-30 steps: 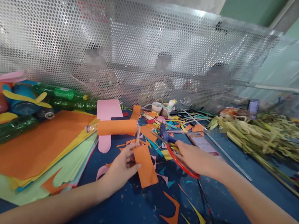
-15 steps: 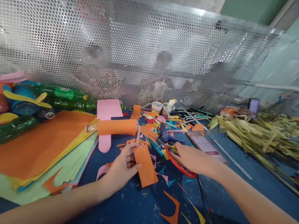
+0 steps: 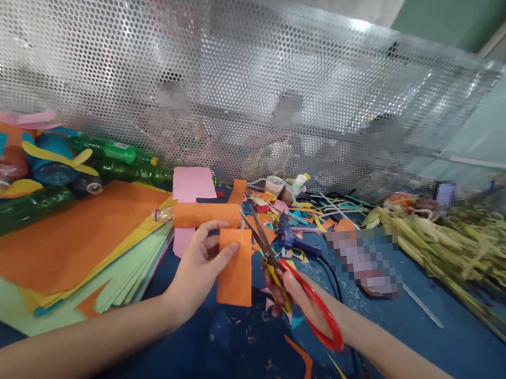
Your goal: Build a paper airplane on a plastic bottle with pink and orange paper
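Observation:
My left hand (image 3: 198, 266) pinches an orange paper strip (image 3: 235, 273) between thumb and fingers, above the blue table. In my right hand (image 3: 307, 301) is a pair of scissors (image 3: 316, 312) with red and yellow handles. The blades are parted and point up and away, just right of the strip and not on it. Behind my left hand lies a clear bottle wrapped in orange paper (image 3: 204, 214), resting across a pink paper shape (image 3: 194, 183). A blue glue gun (image 3: 301, 241) lies beyond the scissors.
Coloured paper sheets (image 3: 105, 241) are stacked at the left, with green bottles (image 3: 16, 217) behind them. Paper scraps (image 3: 300, 377) lie about the blue table (image 3: 199, 364). A blurred phone (image 3: 362, 262) and dried husks (image 3: 444, 248) are at the right. A perforated metal screen (image 3: 242, 82) stands at the back.
My right hand has picked up the scissors from the table and raised them with the blades parted. My left hand has shifted with the orange strip, now gripping nearer its top.

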Demonstrator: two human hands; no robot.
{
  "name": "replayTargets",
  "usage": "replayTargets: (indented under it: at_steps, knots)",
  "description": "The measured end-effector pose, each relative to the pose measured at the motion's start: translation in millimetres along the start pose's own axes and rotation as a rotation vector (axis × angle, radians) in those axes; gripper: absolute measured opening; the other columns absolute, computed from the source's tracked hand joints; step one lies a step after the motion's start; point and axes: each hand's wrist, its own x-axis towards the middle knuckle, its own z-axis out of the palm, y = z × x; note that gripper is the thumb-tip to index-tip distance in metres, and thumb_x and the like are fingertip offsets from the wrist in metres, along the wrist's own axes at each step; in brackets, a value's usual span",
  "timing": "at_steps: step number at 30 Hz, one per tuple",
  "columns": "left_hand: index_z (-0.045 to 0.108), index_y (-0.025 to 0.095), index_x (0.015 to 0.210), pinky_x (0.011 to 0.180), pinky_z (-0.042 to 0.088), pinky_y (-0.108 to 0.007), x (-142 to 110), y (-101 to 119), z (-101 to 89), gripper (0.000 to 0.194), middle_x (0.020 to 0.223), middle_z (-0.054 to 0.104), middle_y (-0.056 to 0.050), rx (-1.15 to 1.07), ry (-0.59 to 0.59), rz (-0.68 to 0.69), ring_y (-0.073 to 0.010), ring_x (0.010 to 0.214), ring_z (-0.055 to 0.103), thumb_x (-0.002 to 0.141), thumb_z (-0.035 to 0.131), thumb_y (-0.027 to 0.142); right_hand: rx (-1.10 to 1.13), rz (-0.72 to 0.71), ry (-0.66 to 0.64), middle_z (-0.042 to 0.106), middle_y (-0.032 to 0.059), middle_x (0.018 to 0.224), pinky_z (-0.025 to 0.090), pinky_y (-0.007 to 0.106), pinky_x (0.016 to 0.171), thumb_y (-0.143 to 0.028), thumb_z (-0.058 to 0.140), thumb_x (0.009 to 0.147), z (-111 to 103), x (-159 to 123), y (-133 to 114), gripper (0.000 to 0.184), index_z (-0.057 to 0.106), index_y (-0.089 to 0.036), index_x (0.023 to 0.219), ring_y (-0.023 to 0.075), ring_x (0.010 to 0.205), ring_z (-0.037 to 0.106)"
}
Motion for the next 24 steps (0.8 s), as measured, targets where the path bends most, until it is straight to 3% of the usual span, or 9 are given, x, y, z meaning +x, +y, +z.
replayTargets:
  at_steps: [3,8,13,18,24]
  knots:
    - [0.044,0.02,0.104,0.075,0.05,-0.029,-0.3,14.0,5.9,0.03,0.093,0.065,-0.003,0.0,0.024,0.004,-0.017,0.085,0.062,0.079,0.059,0.026,0.043,-0.018,-0.051,0.054,0.0041,0.079,0.05,0.03,0.068,-0.052,0.022,0.09,-2.7,-10.4,-9.3,0.041,0.048,-0.019,0.088,0.0158,0.068,0.055]
    - [0.052,0.017,0.093,0.074,0.049,-0.027,1.2,29.7,17.6,0.019,0.095,0.064,-0.004,0.073,-0.006,0.069,-0.0151,0.082,0.061,0.077,0.06,0.025,-0.111,-0.134,-0.046,0.056,0.0104,0.099,0.046,0.035,0.08,-0.053,0.024,0.089,-11.6,-19.1,-28.0,0.045,0.049,-0.018,0.105,0.0223,0.09,0.054]
    - [0.054,0.016,0.086,0.071,0.049,-0.029,3.4,32.2,20.9,0.016,0.083,0.063,-0.003,0.216,0.027,0.179,-0.0169,0.079,0.06,0.076,0.059,0.027,-0.204,-0.11,-0.074,0.057,0.0114,0.097,0.046,0.038,0.079,-0.052,0.024,0.089,-15.9,-22.2,-40.4,0.047,0.043,-0.016,0.114,0.0222,0.084,0.056]
    - [0.053,0.017,0.083,0.07,0.047,-0.029,2.6,31.5,16.3,0.012,0.082,0.06,-0.002,0.362,0.055,0.293,-0.0151,0.077,0.057,0.077,0.057,0.026,-0.22,-0.112,-0.085,0.056,0.0114,0.099,0.044,0.037,0.083,-0.049,0.025,0.09,-15.5,-23.7,-46.9,0.044,0.044,-0.015,0.113,0.0213,0.089,0.055]
    - [0.052,0.017,0.087,0.071,0.046,-0.029,3.3,31.1,15.2,0.014,0.083,0.059,-0.002,0.44,0.031,0.313,-0.0155,0.078,0.056,0.078,0.057,0.026,-0.229,-0.119,-0.067,0.057,0.0108,0.097,0.046,0.036,0.081,-0.051,0.025,0.09,-14.6,-22.7,-45.0,0.044,0.045,-0.016,0.107,0.0202,0.087,0.056]
